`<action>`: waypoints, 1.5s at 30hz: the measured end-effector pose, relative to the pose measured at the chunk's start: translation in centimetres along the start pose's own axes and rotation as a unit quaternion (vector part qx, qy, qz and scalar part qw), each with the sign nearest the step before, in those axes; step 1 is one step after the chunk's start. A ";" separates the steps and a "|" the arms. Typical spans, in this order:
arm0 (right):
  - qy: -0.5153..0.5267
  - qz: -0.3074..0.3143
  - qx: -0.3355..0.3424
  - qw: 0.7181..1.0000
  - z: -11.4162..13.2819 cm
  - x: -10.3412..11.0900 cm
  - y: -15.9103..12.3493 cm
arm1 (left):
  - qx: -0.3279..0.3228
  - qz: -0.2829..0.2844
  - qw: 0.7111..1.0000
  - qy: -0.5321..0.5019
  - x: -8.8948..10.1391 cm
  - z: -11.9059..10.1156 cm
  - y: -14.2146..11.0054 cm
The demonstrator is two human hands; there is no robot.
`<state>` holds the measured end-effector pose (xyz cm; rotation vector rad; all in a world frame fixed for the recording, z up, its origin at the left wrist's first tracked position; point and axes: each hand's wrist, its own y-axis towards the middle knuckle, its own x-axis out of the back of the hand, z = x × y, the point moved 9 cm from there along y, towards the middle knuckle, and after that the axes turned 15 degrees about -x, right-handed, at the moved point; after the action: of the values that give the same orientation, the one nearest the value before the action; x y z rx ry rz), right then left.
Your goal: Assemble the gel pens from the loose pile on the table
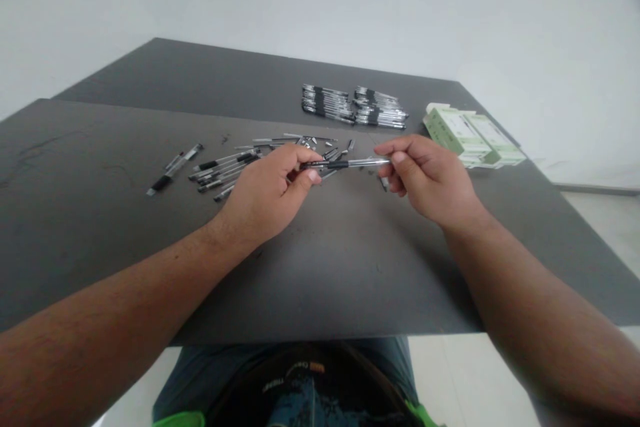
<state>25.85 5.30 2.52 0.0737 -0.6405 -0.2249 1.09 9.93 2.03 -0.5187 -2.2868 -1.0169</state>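
Between my two hands a clear pen (353, 163) with a black grip lies level above the dark table. My left hand (280, 187) pinches its capped left end between thumb and finger. At the other end, the thumb and forefinger of my right hand (425, 170) close on the tip of the barrel. Just beyond my left hand are loose pen barrels (227, 170) with black grips, partly hidden by that hand. Thin refills (280, 139) and small caps and tips (330, 152) lie scattered behind the held pen.
Two stacks of pens, a left stack (326, 103) and a right stack (380, 108), lie at the back. Green and white boxes (473, 137) rest near the right edge of the table (325, 280). A separate pen (175, 169) lies at the left, with a small clear piece beside it.
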 end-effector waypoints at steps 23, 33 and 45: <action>-0.031 -0.001 0.024 0.999 0.3 -0.9 -0.4 | 0.040 0.010 0.984 -0.175 -1.5 0.7 -0.1; -0.103 0.010 0.117 0.988 1.4 -1.5 -0.8 | 0.070 -0.035 0.932 -0.354 -2.1 0.5 -0.5; -0.268 -0.075 0.019 0.960 -2.0 1.1 2.9 | 0.041 -0.046 0.959 -0.278 -2.3 1.0 -0.7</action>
<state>28.40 7.89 1.95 0.1001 -1.1824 -0.3852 2.10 9.95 -0.39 -0.7434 -2.8560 -0.8912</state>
